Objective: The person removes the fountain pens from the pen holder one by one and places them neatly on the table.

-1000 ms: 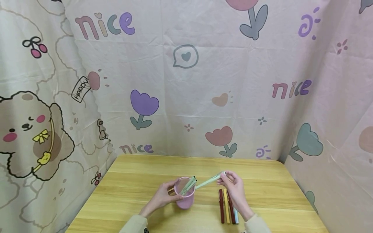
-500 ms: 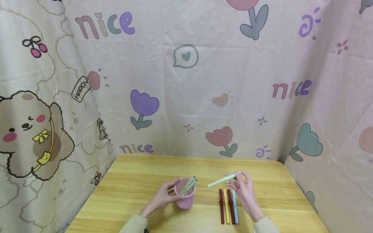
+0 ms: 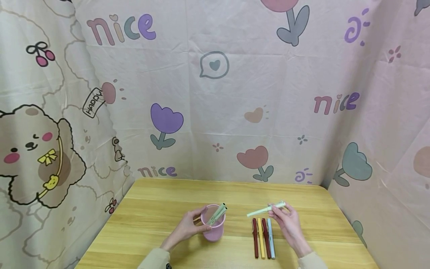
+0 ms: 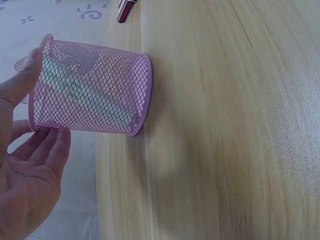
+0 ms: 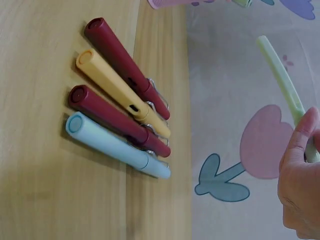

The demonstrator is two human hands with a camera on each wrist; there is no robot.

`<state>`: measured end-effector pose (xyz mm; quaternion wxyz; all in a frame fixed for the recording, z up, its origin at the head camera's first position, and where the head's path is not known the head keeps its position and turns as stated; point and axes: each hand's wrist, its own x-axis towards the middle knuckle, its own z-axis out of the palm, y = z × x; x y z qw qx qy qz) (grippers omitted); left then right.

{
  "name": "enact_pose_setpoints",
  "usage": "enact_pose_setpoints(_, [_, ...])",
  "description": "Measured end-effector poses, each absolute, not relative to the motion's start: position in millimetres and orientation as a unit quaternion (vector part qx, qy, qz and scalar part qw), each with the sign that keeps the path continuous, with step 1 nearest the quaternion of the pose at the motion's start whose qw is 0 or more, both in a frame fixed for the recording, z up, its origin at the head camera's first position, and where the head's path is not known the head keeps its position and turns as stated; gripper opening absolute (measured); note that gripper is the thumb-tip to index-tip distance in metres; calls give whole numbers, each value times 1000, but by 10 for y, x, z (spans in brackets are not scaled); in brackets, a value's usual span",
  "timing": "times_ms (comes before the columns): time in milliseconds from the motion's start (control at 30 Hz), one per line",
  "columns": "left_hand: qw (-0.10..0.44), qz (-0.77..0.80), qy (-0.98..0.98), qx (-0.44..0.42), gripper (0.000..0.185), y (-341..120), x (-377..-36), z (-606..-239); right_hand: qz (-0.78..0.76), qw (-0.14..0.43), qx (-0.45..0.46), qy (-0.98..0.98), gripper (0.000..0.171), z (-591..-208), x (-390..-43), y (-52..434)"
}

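Note:
My left hand [image 3: 197, 221] grips a pink mesh cup [image 3: 213, 228] standing on the wooden table [image 3: 158, 209]; two green pens [image 3: 217, 213] lean inside it. The left wrist view shows the cup [image 4: 95, 90] with thumb and fingers [image 4: 52, 147] round its rim and the pens [image 4: 85, 97] behind the mesh. My right hand [image 3: 274, 211] pinches a light green pen [image 3: 263, 210] near its far end, held in the air over a row of several pens [image 3: 263, 237]. In the right wrist view the pen [image 5: 281, 80] rises from my fingers [image 5: 300, 150], above dark red [image 5: 125, 65], yellow [image 5: 120, 92], dark red [image 5: 117, 120] and light blue [image 5: 115, 145] pens.
A pink printed cloth [image 3: 215, 93] hangs behind and on both sides of the table, close to its back and right edges. Bare wood lies to the left of the cup and along the far side.
My right hand has carried the light green pen to the right, from touching the cup's rim to above the row of pens. The left hand and the cup have stayed put.

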<state>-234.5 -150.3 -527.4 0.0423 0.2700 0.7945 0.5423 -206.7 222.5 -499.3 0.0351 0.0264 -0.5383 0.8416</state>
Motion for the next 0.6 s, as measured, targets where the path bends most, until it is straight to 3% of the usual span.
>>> enact_pose_setpoints(133, [42, 544, 794, 269, 83, -1505, -2347, -5282, 851, 32, 3, -525, 14, -5027, -2083, 2302])
enact_pose_setpoints(600, [37, 539, 800, 263, 84, -1500, -2353, -5287, 847, 49, -36, -528, 29, -5219, -2108, 2563])
